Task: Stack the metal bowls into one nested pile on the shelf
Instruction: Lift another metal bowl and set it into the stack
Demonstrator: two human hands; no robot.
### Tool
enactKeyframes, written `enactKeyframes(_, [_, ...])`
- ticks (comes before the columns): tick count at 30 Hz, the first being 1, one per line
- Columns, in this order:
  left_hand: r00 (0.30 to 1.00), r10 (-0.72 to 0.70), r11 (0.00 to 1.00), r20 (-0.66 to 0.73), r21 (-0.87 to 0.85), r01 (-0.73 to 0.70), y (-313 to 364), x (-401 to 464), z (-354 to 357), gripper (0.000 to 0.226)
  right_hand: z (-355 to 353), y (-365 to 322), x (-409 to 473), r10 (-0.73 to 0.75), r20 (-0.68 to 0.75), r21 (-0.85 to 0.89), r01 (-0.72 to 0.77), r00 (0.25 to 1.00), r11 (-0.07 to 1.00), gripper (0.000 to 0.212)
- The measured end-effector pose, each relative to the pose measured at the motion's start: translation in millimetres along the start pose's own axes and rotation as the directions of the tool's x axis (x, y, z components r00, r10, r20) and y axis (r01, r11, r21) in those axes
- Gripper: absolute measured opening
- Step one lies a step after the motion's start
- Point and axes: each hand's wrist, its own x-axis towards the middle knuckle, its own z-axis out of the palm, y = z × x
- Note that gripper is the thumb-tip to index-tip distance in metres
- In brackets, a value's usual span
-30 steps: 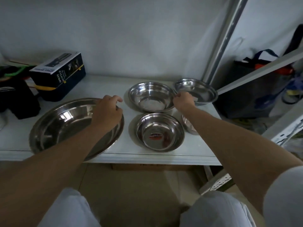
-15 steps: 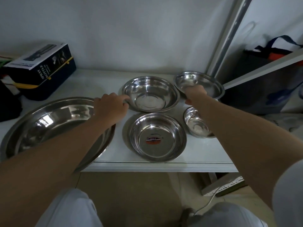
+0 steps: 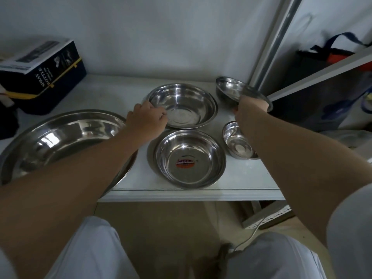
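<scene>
So you've got five steel bowls spread out on the white shelf (image 3: 231,178), none nested yet. Biggest is the huge basin (image 3: 60,141) at the left, hanging a bit over the front edge, with your left forearm crossing over its right side. Next down is the back-middle bowl (image 3: 187,105), and your left hand (image 3: 147,119) has its fingers curled over that bowl's left rim, thumb side inside, so it's gripping the rim. Right in front of it sits the sticker bowl (image 3: 191,158), red-and-blue label on its bottom, flat on the shelf and just beside the basin.

Then the back-right bowl (image 3: 231,89): it's tipped up, with the opening facing left and toward you, near the metal upright (image 3: 275,43). Your right hand (image 3: 251,105) is at its near rim, and the hand is mostly hidden behind your wrist, so how the fingers close on it I can't tell. Smallest is the little bowl (image 3: 237,141) at the front right, partly under your right forearm.

Off to the far left there's a dark spray bottle box (image 3: 40,75) sitting at the back.
</scene>
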Motion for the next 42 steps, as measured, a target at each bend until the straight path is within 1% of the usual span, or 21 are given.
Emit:
enactKeyframes(2, [1.0, 0.018, 1.0, 0.022, 0.001, -0.018, 2.2, -0.5, -0.3, 0.041, -0.4, -0.5, 3.7, 0.035, -0.01, 0.088, -0.034, 0.999, 0.996, 0.043])
enactKeyframes(3, [0.999, 0.021, 1.0, 0.031, -0.003, -0.021, 2.1, -0.6, -1.0, 0.041, 1.2, -1.2, 2.1, -0.005, 0.006, 0.079, 0.005, 1.0, 0.997, 0.04])
enactKeyframes(5, [0.998, 0.015, 1.0, 0.054, -0.018, -0.014, 0.8, -0.6, -1.5, 0.041, -1.5, -5.7, 12.4, 0.056, 0.018, 0.297, -0.059, 0.998, 0.953, 0.04])
enactKeyframes(7, [0.998, 0.018, 1.0, 0.061, -0.026, -0.017, -1.0, -1.4, -1.0, 0.041, -5.4, -5.4, 15.3, 0.034, 0.012, 0.342, -0.036, 0.999, 0.939, 0.046])
enactKeyframes(9, [0.998, 0.022, 0.999, 0.057, -0.037, -0.02, -3.2, -1.5, 0.8, 0.041, -8.5, -7.2, 12.1, 0.1, 0.03, 0.479, -0.102, 0.995, 0.872, 0.048])
enactKeyframes(12, [0.999, 0.038, 0.996, 0.015, -0.083, -0.037, -6.3, 2.6, 3.3, 0.043, -13.6, -14.6, 2.5, 0.224, 0.01, 0.607, -0.184, 0.974, 0.773, 0.042])
enactKeyframes(15, [1.0, -0.01, 0.966, -0.008, -0.26, 0.007, 0.1, 5.4, -3.3, 0.041, -16.1, -27.6, -10.8, 0.14, 0.121, 0.747, -0.183, 0.983, 0.639, 0.041])
enactKeyframes(17, [0.986, -0.163, 0.865, 0.021, -0.478, 0.154, 8.0, 8.5, -10.9, 0.04, -13.5, -34.1, -16.4, 0.048, 0.229, 0.724, -0.204, 0.972, 0.659, 0.03])
enactKeyframes(18, [0.966, -0.255, 0.765, 0.044, -0.602, 0.229, 10.8, 11.7, -15.7, 0.041, -10.2, -36.3, -19.2, 0.016, 0.291, 0.687, -0.221, 0.957, 0.693, 0.027])
enactKeyframes(20, [0.907, -0.408, 0.477, 0.103, -0.823, 0.308, 10.4, 19.3, -24.6, 0.05, -0.3, -38.2, -27.3, -0.018, 0.382, 0.596, -0.232, 0.924, 0.769, 0.026])
enactKeyframes(21, [0.88, -0.456, 0.355, 0.133, -0.879, 0.317, 7.6, 22.3, -27.5, 0.052, 5.3, -38.0, -31.2, -0.033, 0.417, 0.56, -0.228, 0.908, 0.796, 0.024])
enactKeyframes(23, [0.851, -0.495, 0.23, 0.176, -0.918, 0.324, 0.7, 26.0, -30.5, 0.047, 15.2, -34.6, -36.4, -0.053, 0.461, 0.512, -0.216, 0.886, 0.832, 0.027])
enactKeyframes(26, [0.83, -0.508, 0.155, 0.231, -0.923, 0.352, -3.7, 28.6, -26.7, 0.03, 24.9, -28.4, -36.8, -0.074, 0.502, 0.425, -0.171, 0.862, 0.889, 0.036])
enactKeyframes(29, [0.786, -0.534, -0.064, 0.313, -0.941, 0.331, -3.4, 30.0, -28.5, 0.02, 29.2, -21.2, -28.8, -0.048, 0.473, 0.343, -0.134, 0.88, 0.93, 0.039])
enactKeyframes(30, [0.782, -0.532, -0.06, 0.325, -0.936, 0.348, -3.9, 32.8, -28.1, 0.02, 30.0, -18.3, -24.8, -0.044, 0.457, 0.31, -0.113, 0.888, 0.944, 0.042])
enactKeyframes(31, [0.788, -0.524, 0.015, 0.324, -0.921, 0.389, -3.9, 35.0, -27.3, 0.021, 29.8, -15.5, -21.6, -0.042, 0.449, 0.273, -0.093, 0.893, 0.958, 0.044])
enactKeyframes(34, [0.812, -0.506, 0.365, 0.29, -0.781, 0.506, -4.9, 38.8, -19.3, 0.029, 30.2, -9.1, -13.9, -0.027, 0.442, 0.159, -0.048, 0.897, 0.986, 0.043])
enactKeyframes(36, [0.844, -0.496, 0.59, 0.203, -0.634, 0.5, -6.6, 37.3, -14.7, 0.03, 31.0, -5.7, -11.1, -0.065, 0.4, 0.025, 0.059, 0.914, 0.998, 0.038])
enactKeyframes(38, [0.882, -0.458, 0.758, 0.112, -0.469, 0.453, -7.9, 33.7, -12.7, 0.03, 33.2, -3.2, -9.2, -0.135, 0.362, -0.118, 0.189, 0.922, 0.975, 0.027])
enactKeyframes(40, [0.903, -0.424, 0.83, 0.071, -0.37, 0.419, -7.3, 33.4, -13.0, 0.031, 35.8, -1.3, -6.7, -0.174, 0.342, -0.2, 0.253, 0.924, 0.947, 0.018])
enactKeyframes(42, [0.907, -0.411, 0.851, 0.094, -0.316, 0.419, -5.6, 34.3, -14.0, 0.034, 38.5, -0.8, -4.9, -0.175, 0.331, -0.239, 0.262, 0.927, 0.935, 0.01])
